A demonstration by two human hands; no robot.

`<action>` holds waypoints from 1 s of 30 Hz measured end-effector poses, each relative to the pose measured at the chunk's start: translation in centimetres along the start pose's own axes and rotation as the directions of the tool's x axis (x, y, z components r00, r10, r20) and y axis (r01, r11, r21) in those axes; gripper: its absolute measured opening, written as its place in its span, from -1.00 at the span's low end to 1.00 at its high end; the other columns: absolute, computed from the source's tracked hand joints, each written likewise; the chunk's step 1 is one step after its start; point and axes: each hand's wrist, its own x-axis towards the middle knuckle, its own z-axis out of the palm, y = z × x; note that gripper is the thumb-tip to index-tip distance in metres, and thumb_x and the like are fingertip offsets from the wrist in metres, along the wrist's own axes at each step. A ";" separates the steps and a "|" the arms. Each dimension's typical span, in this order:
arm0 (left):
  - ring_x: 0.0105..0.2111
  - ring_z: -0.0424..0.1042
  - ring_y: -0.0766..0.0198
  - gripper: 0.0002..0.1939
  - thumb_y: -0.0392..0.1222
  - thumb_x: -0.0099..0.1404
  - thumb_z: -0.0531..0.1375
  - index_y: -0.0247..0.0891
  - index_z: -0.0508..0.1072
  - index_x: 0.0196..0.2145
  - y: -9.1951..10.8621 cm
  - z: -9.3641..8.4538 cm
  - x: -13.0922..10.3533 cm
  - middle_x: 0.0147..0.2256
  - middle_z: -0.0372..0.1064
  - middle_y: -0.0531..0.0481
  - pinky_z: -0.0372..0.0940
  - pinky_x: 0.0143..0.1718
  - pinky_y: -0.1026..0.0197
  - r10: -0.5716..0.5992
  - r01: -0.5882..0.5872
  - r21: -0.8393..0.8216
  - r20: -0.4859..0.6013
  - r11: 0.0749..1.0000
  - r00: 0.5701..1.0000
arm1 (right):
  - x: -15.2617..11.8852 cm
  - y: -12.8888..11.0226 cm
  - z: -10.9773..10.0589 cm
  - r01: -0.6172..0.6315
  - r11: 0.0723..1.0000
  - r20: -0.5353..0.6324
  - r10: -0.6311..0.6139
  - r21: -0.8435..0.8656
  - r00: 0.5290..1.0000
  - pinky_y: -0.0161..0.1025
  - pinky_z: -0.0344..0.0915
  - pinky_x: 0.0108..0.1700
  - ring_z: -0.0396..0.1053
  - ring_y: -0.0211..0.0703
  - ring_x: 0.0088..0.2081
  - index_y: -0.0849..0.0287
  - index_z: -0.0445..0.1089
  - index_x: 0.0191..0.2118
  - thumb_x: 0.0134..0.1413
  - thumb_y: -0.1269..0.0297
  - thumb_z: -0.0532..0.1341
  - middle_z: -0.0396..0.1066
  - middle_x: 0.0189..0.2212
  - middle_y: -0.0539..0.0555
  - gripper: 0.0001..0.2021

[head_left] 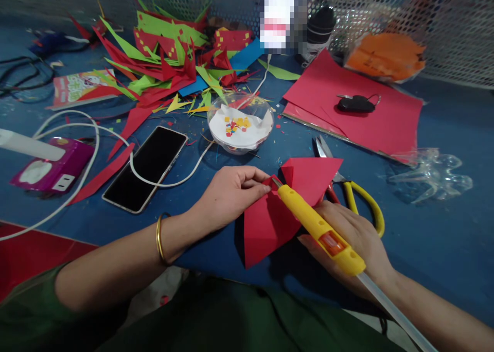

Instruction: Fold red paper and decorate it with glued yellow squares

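Hands (235, 192) hold red paper (270, 228) and a yellow glue gun (316, 223).

One glue gun (311, 218), one phone (156, 156), one bowl (240, 148); scissors (339, 177), partly covered, apparently one pair.

glue stick (393, 311): cut off, bottom edge; scissors (351, 196): partly hidden; bright panel (278, 12): pixelated

On our blue tabletop (436, 249) lie a smartphone (146, 169) at centre left, a clear bowl (240, 125) near the middle, red paper sheets (389, 115) at upper right, scissors (365, 200) below them, and green-and-red paper scraps (162, 58) at upper left.
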 end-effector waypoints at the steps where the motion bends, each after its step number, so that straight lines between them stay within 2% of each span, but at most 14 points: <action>1: -0.37 0.52 0.27 -0.84 -0.19 0.25 0.25 -0.28 0.57 -0.24 0.0 0.0 0.0 -0.36 0.60 -0.03 0.29 -0.37 0.29 0.002 -0.002 -0.001 0.002 1.000 1.000 | 0.0 0.0 0.0 0.000 1.000 -0.001 0.000 -0.002 1.000 -0.24 0.33 -0.52 0.41 -0.16 -0.51 0.12 0.25 -0.30 0.33 0.16 0.07 0.45 -0.47 0.07 -0.81; 9: -0.39 0.52 0.28 -0.86 -0.19 0.25 0.26 -0.28 0.56 -0.26 -0.4 0.0 0.1 -0.38 0.59 0.00 0.30 -0.37 0.29 0.010 -0.010 -0.056 0.012 0.998 1.000 | 0.3 -0.2 -0.2 0.012 1.000 -0.011 -0.012 -0.027 1.000 -0.26 0.30 -0.54 0.40 -0.19 -0.54 0.12 0.23 -0.31 0.36 0.14 0.05 0.45 -0.49 0.06 -0.78; 30: -0.35 0.53 0.26 -0.84 -0.17 0.25 0.26 -0.28 0.56 -0.24 -0.4 0.0 0.1 -0.34 0.60 -0.03 0.33 -0.33 0.26 0.023 -0.022 -0.041 0.008 0.999 1.000 | 0.3 -0.1 -0.1 0.000 0.999 0.005 0.000 -0.033 1.000 -0.26 0.25 -0.56 0.36 -0.19 -0.55 0.13 0.24 -0.33 0.34 0.15 0.07 0.42 -0.50 0.05 -0.77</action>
